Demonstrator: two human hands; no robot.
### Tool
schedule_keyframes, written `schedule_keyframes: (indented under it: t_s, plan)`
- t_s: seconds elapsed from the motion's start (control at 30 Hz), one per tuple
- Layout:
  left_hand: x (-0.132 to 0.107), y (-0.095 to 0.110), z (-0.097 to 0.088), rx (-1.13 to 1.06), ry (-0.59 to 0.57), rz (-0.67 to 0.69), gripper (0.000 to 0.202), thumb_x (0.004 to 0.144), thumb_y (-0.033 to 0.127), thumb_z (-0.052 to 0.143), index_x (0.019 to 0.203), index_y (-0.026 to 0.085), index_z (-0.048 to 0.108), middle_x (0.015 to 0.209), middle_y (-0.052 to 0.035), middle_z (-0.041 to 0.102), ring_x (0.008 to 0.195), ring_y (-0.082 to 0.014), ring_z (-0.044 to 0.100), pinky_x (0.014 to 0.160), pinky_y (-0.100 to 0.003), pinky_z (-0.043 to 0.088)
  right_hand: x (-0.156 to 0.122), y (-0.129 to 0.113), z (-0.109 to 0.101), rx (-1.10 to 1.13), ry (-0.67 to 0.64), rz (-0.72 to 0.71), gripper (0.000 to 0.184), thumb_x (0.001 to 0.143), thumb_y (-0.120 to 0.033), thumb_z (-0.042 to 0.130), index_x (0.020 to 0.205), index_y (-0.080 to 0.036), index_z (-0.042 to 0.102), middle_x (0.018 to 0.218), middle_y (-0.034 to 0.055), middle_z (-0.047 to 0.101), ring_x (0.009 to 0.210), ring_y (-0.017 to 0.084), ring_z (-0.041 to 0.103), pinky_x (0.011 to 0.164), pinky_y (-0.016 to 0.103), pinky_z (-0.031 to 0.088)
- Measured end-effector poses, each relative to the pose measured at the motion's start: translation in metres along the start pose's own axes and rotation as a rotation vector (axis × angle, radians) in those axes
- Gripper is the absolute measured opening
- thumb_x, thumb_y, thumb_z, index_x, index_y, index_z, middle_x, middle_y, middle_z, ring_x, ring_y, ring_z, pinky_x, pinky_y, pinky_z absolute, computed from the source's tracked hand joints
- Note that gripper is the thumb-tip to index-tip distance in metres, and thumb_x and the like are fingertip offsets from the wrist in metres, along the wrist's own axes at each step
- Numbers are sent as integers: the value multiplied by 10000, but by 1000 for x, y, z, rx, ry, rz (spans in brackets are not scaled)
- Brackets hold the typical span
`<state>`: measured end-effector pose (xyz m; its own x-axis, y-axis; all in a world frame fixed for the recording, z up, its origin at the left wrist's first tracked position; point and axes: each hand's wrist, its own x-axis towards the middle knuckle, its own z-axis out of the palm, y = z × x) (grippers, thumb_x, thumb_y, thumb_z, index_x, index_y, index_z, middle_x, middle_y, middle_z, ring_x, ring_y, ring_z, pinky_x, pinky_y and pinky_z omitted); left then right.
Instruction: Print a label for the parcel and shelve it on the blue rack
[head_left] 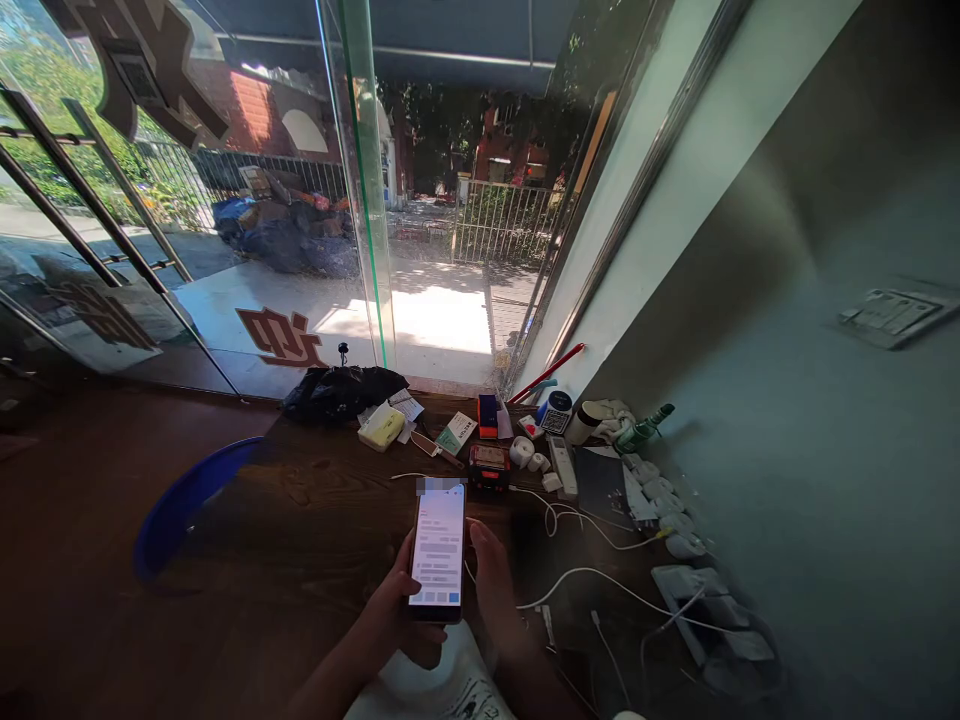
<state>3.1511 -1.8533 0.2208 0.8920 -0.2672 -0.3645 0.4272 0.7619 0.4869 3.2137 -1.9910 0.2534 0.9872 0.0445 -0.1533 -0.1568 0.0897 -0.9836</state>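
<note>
A smartphone (438,548) with a lit white screen is held upright over the near edge of a dark wooden table (315,520). My left hand (394,610) is wrapped around the phone's left side and bottom. My right hand (496,590) rests against the phone's right edge, its thumb near the screen and its fingers curled along the side. Both forearms come up from the bottom of the view.
White cables (577,580) trail across the table right of the phone toward power strips (705,600). Further back lie a black bag (341,392), a yellow box (381,427), tape rolls (523,452), a calculator (556,420) and a green bottle (643,428). A blue chair edge (187,500) sits left. Glass doors stand ahead.
</note>
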Motion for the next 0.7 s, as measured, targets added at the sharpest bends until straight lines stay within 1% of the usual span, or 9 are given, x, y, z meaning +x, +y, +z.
schedule_keyframes:
  t_s: [0.17,0.27,0.37,0.47,0.57,0.63,0.7]
  plan:
    - [0,0,1,-9,13,19,887,629,178,611,1404,352,217,1219,-80,571,1031,-306,564,782,-426,501,1,-5,1,11,-20,-14,413,714,-579,561,743,-192,702,722,50,708,717,229,608,641,314,470]
    - [2,-2,-1,-13,28,23,910,616,164,621,1409,345,212,1215,-85,572,1030,-308,558,785,-428,500,5,-7,1,10,-23,-22,382,716,-545,561,696,-188,695,711,52,706,688,226,599,627,316,467]
    - [2,-3,-3,-8,31,17,923,621,158,620,1410,366,189,1244,-79,555,1016,-299,566,787,-430,498,11,-7,1,9,-16,-26,346,714,-505,561,663,-186,685,703,48,704,660,216,583,610,311,457]
    - [2,-4,-3,-3,19,8,925,628,157,615,1411,378,174,1249,-73,551,1001,-291,576,782,-425,499,16,-5,2,15,-35,-18,284,710,-441,564,682,-184,683,679,39,695,660,212,584,613,308,454]
    - [2,-4,-4,2,14,8,915,628,160,616,1412,362,190,1244,-78,555,1004,-298,573,777,-419,500,17,-5,2,24,-86,-11,229,696,-375,567,725,-180,684,691,34,693,667,209,592,639,315,460]
    - [1,-3,-4,0,15,22,906,630,170,617,1413,350,198,1245,-82,555,1016,-302,566,776,-416,499,14,-7,0,29,-152,-4,216,678,-318,565,782,-177,690,729,38,700,681,210,601,661,327,469]
    - [0,-2,-4,-6,24,31,896,633,183,616,1413,341,203,1248,-85,555,1032,-306,558,783,-416,497,9,-9,-3,33,-236,10,237,629,-261,587,822,-172,692,751,42,705,693,220,610,666,341,481]
